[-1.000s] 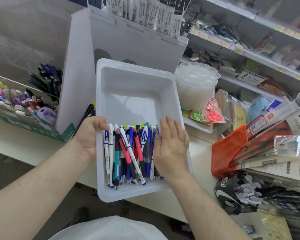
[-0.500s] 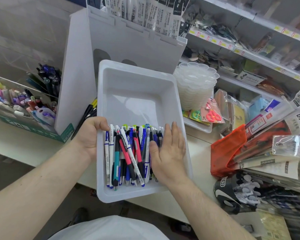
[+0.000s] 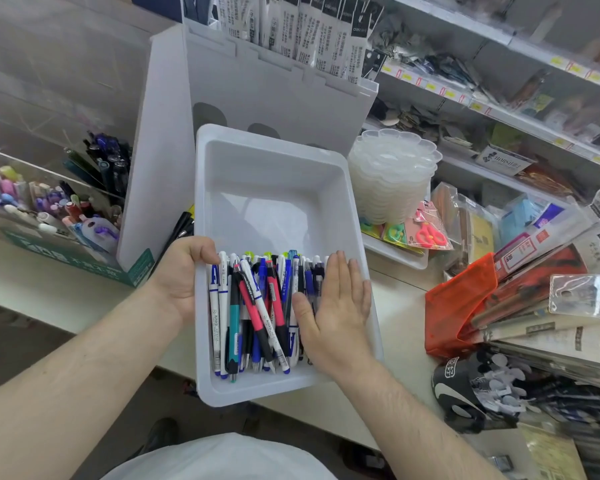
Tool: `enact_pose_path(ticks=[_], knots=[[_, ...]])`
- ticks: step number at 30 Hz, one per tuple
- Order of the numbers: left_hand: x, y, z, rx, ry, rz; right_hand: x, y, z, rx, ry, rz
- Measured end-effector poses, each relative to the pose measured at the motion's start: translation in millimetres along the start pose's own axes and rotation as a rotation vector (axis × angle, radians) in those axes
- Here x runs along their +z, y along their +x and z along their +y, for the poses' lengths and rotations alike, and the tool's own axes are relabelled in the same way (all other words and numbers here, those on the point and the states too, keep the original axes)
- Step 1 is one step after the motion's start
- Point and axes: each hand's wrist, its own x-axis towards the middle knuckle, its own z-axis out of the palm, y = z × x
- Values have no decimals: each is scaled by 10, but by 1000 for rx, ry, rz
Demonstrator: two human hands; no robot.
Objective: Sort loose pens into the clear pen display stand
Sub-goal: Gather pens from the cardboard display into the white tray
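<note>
A white plastic tray [image 3: 274, 174] lies tilted over the counter's front edge. Several loose pens [image 3: 253, 306], white, blue, pink, teal and black, lie side by side in its near half. My left hand [image 3: 181, 275] grips the tray's left rim, thumb over the edge beside the pens. My right hand [image 3: 336, 306] lies flat with straight fingers on the right side of the pen pile, pressing against it. A clear pen display stand [image 3: 49, 202] holding markers and pens stands at the far left on the counter.
A tall white display box [image 3: 250, 84] with packaged refills stands behind the tray. Stacked clear palettes [image 3: 395, 174] sit to the right, with scissors packs [image 3: 426, 233], an orange pouch [image 3: 461, 303] and packaged stationery. Shelves run along the back right.
My right hand has slid a little to the left across the pens, pushing them closer together. My left hand keeps its grip on the tray rim.
</note>
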Motion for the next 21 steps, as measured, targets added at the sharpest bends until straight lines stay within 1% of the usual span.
enact_pose_path(ticks=[4, 7, 11, 14, 16, 18, 19, 21], knots=[[64, -34, 15, -17, 20, -11, 26, -44, -145, -102, 44, -61], [133, -77, 34, -39, 36, -50, 76, -27, -237, -112, 30, -67], [101, -46, 51, -7, 17, 6, 78, 21, -209, -84, -41, -78], [66, -22, 36, -8, 27, 38, 52, 21, -190, -97, -36, -97], [78, -28, 38, -16, 26, 34, 69, 7, -192, -129, 3, -17], [99, -28, 47, -21, 18, 36, 103, -28, -225, -220, 20, 121], [107, -26, 52, -28, 13, 36, 120, -51, -257, -273, 13, 164], [136, -30, 57, -56, 8, 18, 160, -83, -328, -368, -28, 199]])
